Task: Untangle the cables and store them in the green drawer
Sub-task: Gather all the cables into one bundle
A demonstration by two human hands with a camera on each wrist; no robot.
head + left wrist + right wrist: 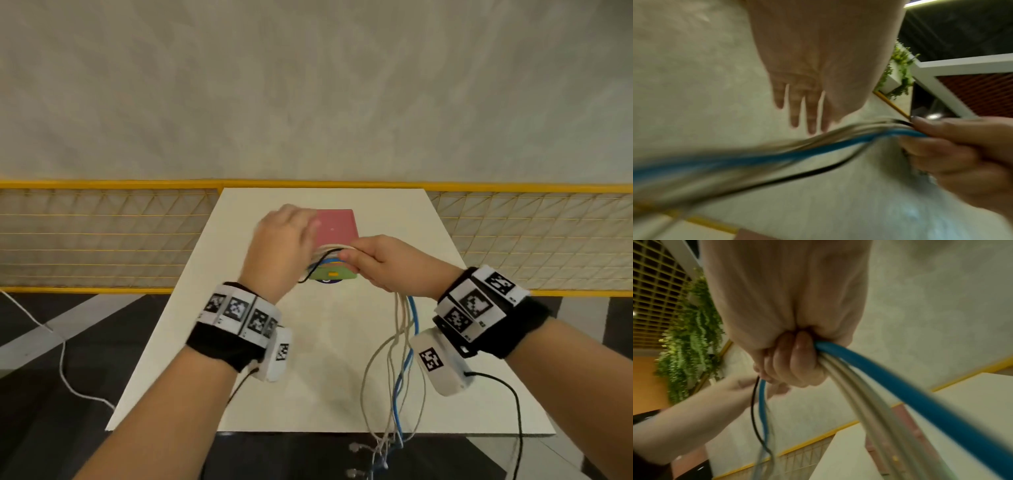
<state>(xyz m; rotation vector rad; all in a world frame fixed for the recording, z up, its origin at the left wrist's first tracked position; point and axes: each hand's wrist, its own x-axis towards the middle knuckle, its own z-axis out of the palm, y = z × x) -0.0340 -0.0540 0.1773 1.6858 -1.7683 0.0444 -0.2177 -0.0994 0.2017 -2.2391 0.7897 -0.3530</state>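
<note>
A bundle of cables point(402, 342), blue, several whitish and one thin black, hangs from my right hand point(373, 262) down over the table's front edge. My right hand point(795, 363) grips the bundle in a fist. A short loop of the cables point(329, 251) runs across to my left hand point(284, 236). In the left wrist view the left hand's fingers point(803, 110) are straight and held just above the cables point(818, 146), not curled round them. The green drawer point(330, 274), with a yellow handle, sits right under both hands in a small unit with a pink top point(337, 226).
The white table point(308, 359) ends at a front edge near me; cable plugs point(356, 447) dangle below it. A yellow mesh fence point(102, 236) runs behind the table on both sides. A white cord point(63, 359) lies on the dark floor at left.
</note>
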